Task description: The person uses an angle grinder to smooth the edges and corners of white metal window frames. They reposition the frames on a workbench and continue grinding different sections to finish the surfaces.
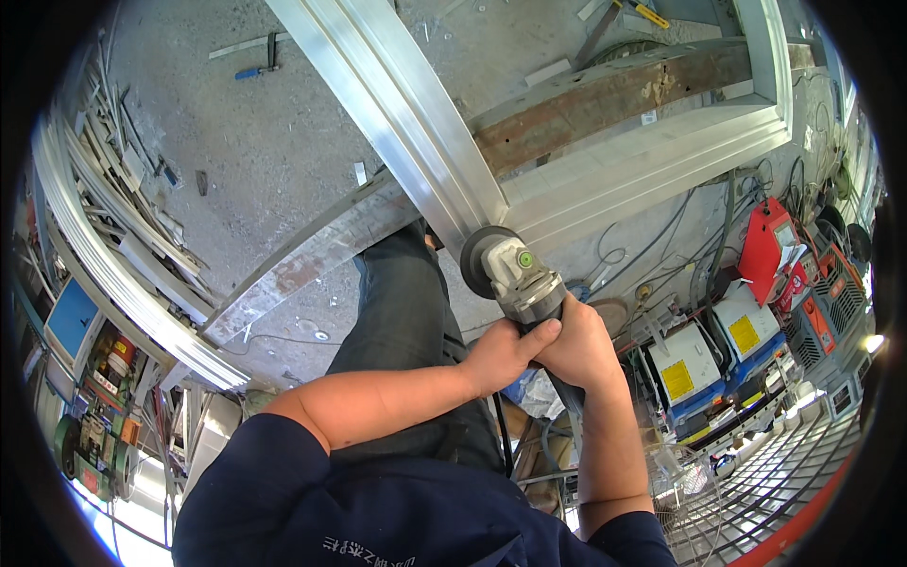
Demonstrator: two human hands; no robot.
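Note:
An angle grinder (pixel 522 279) with a grey metal head and a dark round disc is gripped in both of my hands. My right hand (pixel 581 350) wraps around its body. Closed against the same body from the left is my left hand (pixel 505 356), its thumb by the right hand. The disc (pixel 479 260) is at the corner of a silvery metal frame (pixel 425 142), where a long ribbed bar meets a second bar (pixel 652 175) at an angle. Whether the disc touches the metal I cannot tell.
Under the frame runs a rusty steel beam (pixel 605 109). A blue-handled clamp (pixel 260 71) lies on the concrete floor. Metal strips (pixel 142 217) pile up at left. White and red machines (pixel 685 364) with cables stand at right, near a wire cage (pixel 765 491).

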